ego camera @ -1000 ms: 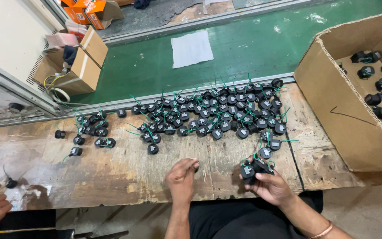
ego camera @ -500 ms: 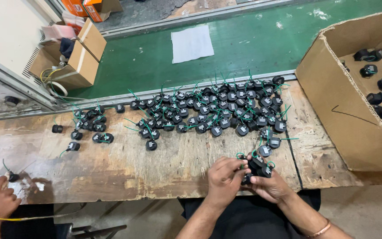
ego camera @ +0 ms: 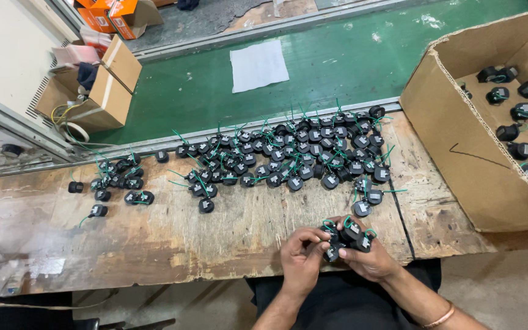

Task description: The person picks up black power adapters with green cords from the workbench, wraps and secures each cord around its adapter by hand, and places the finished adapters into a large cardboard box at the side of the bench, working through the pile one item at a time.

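Both hands at the near edge of the worn wooden workbench. Right hand fingers clamped on a cluster of small black round parts with green wires; left hand fingertips pinch the cluster's left side. Big pile of the same parts along the far edge; open cardboard box at the right end.

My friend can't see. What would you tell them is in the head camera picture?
Two hands, the left hand and right hand, hold a small bunch of black parts with green wires above the edge of a worn wooden table. A big heap of the same parts lies farther back, and more sit in a cardboard box on the right.
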